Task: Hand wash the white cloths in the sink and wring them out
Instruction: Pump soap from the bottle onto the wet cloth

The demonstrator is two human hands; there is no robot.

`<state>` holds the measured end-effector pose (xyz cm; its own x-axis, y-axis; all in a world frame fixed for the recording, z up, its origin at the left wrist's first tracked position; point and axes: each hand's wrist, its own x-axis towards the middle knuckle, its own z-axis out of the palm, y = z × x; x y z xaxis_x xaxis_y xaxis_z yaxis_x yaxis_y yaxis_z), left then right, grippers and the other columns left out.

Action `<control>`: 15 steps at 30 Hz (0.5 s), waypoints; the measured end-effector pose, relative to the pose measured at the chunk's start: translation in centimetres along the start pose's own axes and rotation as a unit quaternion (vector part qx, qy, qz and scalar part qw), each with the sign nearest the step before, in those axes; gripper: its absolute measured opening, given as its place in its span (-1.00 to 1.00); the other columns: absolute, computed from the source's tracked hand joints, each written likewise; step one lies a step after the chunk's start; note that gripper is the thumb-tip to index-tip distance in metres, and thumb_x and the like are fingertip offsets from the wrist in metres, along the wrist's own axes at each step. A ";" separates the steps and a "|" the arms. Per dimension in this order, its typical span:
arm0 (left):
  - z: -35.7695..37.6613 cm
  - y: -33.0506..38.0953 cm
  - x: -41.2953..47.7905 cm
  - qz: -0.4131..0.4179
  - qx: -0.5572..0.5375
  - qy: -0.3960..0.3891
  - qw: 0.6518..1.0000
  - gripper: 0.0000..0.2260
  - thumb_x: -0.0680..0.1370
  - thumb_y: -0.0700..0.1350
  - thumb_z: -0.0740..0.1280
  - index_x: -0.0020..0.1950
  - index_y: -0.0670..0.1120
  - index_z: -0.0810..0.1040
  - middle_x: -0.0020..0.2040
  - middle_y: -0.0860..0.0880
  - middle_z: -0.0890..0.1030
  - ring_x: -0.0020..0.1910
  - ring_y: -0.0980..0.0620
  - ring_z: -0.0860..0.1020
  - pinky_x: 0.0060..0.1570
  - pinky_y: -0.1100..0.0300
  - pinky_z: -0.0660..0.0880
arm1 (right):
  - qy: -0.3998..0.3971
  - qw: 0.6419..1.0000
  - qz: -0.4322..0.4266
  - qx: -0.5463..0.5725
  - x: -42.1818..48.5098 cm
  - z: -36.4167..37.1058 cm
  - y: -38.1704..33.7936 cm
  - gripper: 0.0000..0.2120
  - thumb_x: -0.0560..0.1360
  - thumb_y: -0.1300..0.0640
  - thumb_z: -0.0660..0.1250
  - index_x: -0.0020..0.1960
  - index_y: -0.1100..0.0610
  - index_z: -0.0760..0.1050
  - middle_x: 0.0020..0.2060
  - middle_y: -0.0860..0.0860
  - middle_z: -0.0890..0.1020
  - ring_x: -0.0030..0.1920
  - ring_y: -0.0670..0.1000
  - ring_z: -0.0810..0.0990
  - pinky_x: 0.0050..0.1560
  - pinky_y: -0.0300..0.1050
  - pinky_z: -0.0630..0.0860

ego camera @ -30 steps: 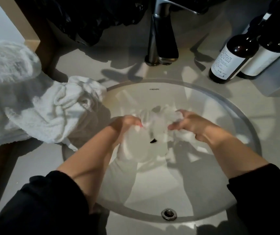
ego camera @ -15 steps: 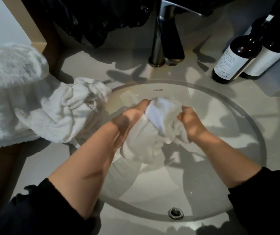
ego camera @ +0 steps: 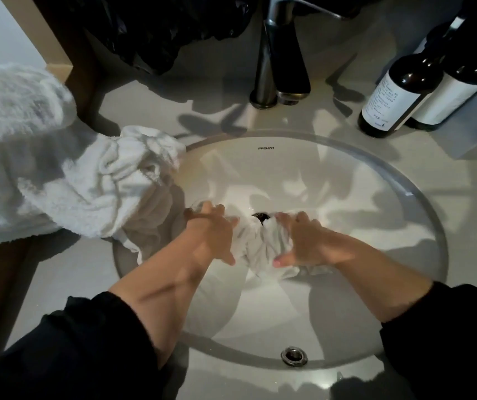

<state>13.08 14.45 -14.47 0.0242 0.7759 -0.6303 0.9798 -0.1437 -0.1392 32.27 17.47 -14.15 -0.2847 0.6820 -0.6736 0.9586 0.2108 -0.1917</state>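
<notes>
The sink (ego camera: 376, 203) fills the middle of the counter, with a heap of white towels (ego camera: 58, 183) slumped over its rim at nine o'clock. The white cloth (ego camera: 260, 246), held bunched up toward twelve o'clock half a second ago, is now pushed down onto the basin floor at the centre. The left hand (ego camera: 211, 235) and right hand (ego camera: 309, 241) each clutch one end, fingers curled into the folds, just short of the drain (ego camera: 260, 217). This looks like kneading; wringing seems not yet begun.

Black sleeves (ego camera: 67, 345) (loose, rumpled at the cuffs) pushed up both forearms.
</notes>
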 end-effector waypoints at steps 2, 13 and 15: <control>-0.2 0.4 0.1 -0.011 0.031 0.012 0.999 -0.26 0.35 0.28 0.43 0.42 0.12 0.21 0.29 -0.01 0.29 0.33 -0.13 0.23 0.13 -0.05 0.37 | 0.065 0.976 -0.001 0.206 1.7 -0.1 1.4 -0.50 0.35 0.04 0.51 0.23 0.05 0.42 0.03 0.08 0.50 -0.02 0.10 0.53 -0.09 -0.12 0.45; -2.9 0.3 0.4 0.068 -0.770 0.026 0.634 -0.54 0.15 -0.15 0.48 0.04 -0.13 0.60 -0.10 -0.12 0.65 -0.14 -0.08 0.63 -0.17 0.19 0.57 | 0.411 0.886 -0.103 0.190 -1.7 -1.1 -3.4 -0.67 0.47 -0.14 0.26 0.07 0.08 0.50 -0.01 0.00 0.47 -0.19 -0.03 0.47 -0.17 -0.19 0.40; -3.2 0.2 0.2 0.121 -0.825 0.029 0.551 -0.59 0.20 -0.26 0.38 0.05 -0.21 0.61 -0.12 -0.14 0.64 -0.15 -0.08 0.62 -0.19 0.21 0.54 | 0.474 0.855 -0.112 0.177 -1.7 -1.3 -3.6 -0.59 0.49 -0.15 0.11 0.05 0.14 0.51 -0.03 0.07 0.49 -0.23 0.03 0.47 -0.24 -0.14 0.41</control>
<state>13.93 16.54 -12.16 0.1534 0.8817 -0.4462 -0.2075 0.4702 0.8578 29.27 16.46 -11.43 -0.1827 0.9489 0.2572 0.7737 0.3002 -0.5579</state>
